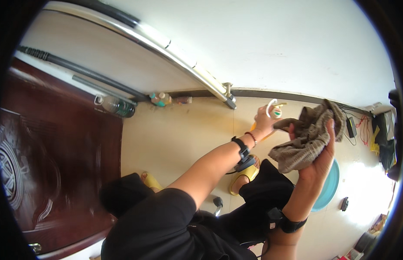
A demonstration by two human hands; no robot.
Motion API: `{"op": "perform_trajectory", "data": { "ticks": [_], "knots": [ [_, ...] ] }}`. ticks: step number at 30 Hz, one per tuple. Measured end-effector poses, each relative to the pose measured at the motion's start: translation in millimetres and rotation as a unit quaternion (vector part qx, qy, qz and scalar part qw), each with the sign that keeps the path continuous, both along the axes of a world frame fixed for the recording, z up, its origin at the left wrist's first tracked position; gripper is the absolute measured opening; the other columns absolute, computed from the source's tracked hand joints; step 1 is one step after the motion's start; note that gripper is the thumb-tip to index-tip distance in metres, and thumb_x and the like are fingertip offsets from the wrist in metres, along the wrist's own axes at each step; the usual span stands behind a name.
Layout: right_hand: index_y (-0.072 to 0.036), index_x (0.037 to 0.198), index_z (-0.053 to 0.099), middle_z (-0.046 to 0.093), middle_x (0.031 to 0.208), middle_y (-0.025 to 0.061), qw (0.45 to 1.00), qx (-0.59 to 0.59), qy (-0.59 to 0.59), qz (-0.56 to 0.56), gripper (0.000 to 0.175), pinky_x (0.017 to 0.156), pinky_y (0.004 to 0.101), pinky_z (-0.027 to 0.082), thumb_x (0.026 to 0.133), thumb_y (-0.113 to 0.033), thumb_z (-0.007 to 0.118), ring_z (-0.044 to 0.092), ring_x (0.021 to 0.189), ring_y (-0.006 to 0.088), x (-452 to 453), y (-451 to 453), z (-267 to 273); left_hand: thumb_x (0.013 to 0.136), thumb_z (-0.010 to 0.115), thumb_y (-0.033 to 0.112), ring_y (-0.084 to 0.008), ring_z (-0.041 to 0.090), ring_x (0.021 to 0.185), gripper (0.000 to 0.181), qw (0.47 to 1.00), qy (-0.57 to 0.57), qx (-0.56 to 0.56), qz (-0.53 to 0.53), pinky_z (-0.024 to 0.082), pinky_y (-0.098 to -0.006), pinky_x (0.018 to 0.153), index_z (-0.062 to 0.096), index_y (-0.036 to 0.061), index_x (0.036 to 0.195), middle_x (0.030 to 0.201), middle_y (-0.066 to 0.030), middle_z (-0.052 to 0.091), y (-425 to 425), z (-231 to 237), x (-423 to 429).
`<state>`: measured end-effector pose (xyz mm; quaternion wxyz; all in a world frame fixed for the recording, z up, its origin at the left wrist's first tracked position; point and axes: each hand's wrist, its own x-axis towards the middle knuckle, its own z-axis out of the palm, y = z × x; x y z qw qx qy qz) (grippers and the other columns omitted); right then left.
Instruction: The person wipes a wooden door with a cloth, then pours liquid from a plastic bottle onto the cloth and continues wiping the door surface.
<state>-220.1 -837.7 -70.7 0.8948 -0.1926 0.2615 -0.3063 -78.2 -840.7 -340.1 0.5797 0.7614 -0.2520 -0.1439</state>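
My left hand (pixel 262 121) is closed around a yellow-orange object (pixel 276 112) with a round white and green end and a white curved piece. I cannot tell exactly what it is, since my fingers hide most of it. Beside it, my right hand (pixel 318 162) grips a crumpled brown cloth (pixel 307 139) from below and the right, thumb up along its edge. One narrow end of the cloth reaches toward my left hand; whether they touch is unclear. Both hands are raised above the tiled floor (pixel 169 139), in front of a white wall (pixel 286 45).
A teal basin (pixel 329 191) sits on the floor behind my right forearm. Long poles (pixel 175 55) lean on the wall. A large plastic bottle (pixel 118 106) and smaller bottles (pixel 159 99) stand near the dark red door (pixel 78 156). Cables and a black adapter (pixel 351 126) lie at right.
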Motion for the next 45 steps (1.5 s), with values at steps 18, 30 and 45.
{"op": "perform_trajectory", "data": {
  "ticks": [18,30,45],
  "knots": [
    [-0.008,0.135,0.056,0.063,0.13,0.0147,0.997,-0.037,-0.01,0.074,0.043,0.104,0.0564,0.049,0.099,-0.031,0.063,0.061,0.12,0.0306,7,21,-7,0.065,0.088,0.036,-0.0483,0.038,0.134,0.098,0.989,-0.073,0.082,-0.102,0.036,-0.0495,0.113,0.04,0.0069,0.146,0.146,-0.0271,0.041,-9,-18,1],
    [-0.006,0.134,0.055,0.066,0.125,0.0129,0.968,-0.177,0.097,0.152,0.048,0.094,0.0489,0.057,0.097,-0.035,0.066,0.065,0.113,0.0292,25,93,21,0.087,0.073,0.018,-0.0108,0.063,0.072,0.017,0.911,0.363,-0.157,0.119,0.052,-0.0267,0.062,0.069,0.0106,0.102,0.085,-0.0008,0.066,382,-18,178],
    [-0.009,0.133,0.057,0.068,0.124,0.0114,0.95,-0.135,0.229,0.165,0.045,0.092,0.0479,0.058,0.098,-0.037,0.063,0.067,0.11,0.0289,78,127,-8,0.093,0.063,0.047,-0.0217,0.043,0.097,0.045,0.727,0.277,-0.244,0.579,0.036,-0.0481,0.094,0.058,0.0161,0.125,0.119,-0.0042,0.055,709,16,426]
  ]
}}
